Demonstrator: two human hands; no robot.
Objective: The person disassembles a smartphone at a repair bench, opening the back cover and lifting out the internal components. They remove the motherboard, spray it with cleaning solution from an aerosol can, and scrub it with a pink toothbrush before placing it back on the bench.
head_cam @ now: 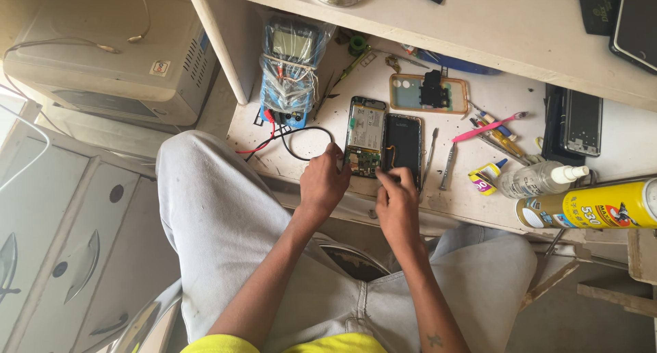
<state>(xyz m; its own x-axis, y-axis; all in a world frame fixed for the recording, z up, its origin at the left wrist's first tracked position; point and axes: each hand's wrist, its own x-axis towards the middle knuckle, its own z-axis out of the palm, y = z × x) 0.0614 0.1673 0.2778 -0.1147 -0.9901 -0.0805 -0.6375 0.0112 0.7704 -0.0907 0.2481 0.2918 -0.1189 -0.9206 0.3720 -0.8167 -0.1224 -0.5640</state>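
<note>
An opened phone lies on the white bench, its circuit board and battery showing. Beside it on the right lies its black screen panel, joined by a thin orange flex. My left hand rests at the phone's lower left corner, fingers curled against its edge. My right hand is at the lower end of the black panel, fingertips pinched near the gap between the two halves. Whether it holds a small tool is hidden.
A wrapped multimeter with red and black leads stands at the back left. A clear phone case, metal tweezers, a pink tool, a glue tube, a spray bottle, a yellow can and another phone lie to the right.
</note>
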